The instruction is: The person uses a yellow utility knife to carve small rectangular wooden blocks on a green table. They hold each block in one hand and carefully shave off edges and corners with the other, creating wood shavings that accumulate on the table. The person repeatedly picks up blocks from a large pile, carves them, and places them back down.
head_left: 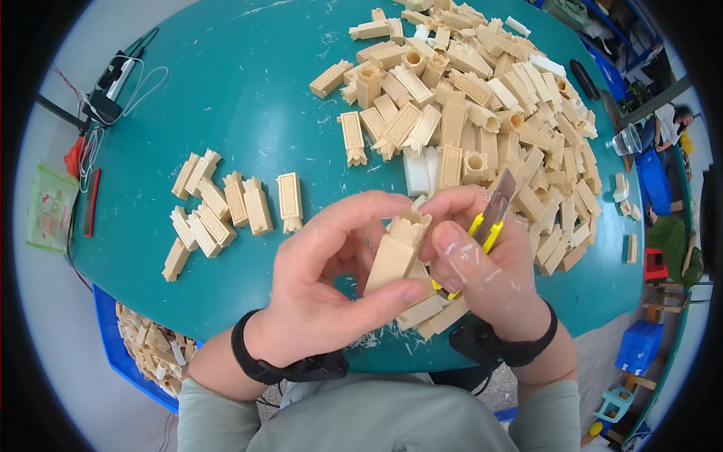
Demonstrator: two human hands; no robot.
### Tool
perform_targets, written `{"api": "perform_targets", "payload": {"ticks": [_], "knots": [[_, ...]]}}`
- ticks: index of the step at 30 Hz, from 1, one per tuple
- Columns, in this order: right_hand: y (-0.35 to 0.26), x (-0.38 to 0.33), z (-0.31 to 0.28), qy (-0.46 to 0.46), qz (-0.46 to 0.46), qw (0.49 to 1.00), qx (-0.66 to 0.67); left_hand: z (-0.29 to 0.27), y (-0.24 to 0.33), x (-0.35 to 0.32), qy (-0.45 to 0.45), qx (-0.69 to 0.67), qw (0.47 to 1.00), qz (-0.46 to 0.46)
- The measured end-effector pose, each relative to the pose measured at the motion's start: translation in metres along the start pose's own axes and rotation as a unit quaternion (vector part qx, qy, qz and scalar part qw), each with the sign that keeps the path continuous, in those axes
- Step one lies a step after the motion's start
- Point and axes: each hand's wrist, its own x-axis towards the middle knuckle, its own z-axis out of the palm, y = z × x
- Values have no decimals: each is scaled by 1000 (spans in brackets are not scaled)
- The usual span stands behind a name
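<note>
My left hand [324,275] is closed round a beige moulded block [393,256], rectangular, with a jagged, crown-like end tilted up and away from me. In my right hand [489,264] is a yellow utility knife [493,207], its blade out and pointing up to the far right. The right fingertips are close to the block's jagged end; whether they touch it is hard to tell. Shavings cling to my right thumb. Beneath my hands, more beige blocks [431,316] lie on the green table [226,297], partly hidden.
A large heap of similar blocks [459,113] covers the table's far right. To the left lies a small group of blocks [211,215]. A blue crate [109,335] of pieces stands at lower left, near a power strip [113,87] farther back. A clear cup [626,139] stands at right.
</note>
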Motion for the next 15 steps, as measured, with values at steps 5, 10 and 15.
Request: {"api": "perform_targets", "payload": {"ticks": [5, 10, 15], "knots": [[4, 3, -6, 55, -8, 998, 9, -13, 2, 19, 40, 343, 922, -173], [3, 6, -8, 61, -11, 998, 8, -56, -30, 22, 133, 661, 734, -76], [4, 8, -10, 47, -24, 999, 9, -42, -30, 39, 85, 526, 843, 79]]}}
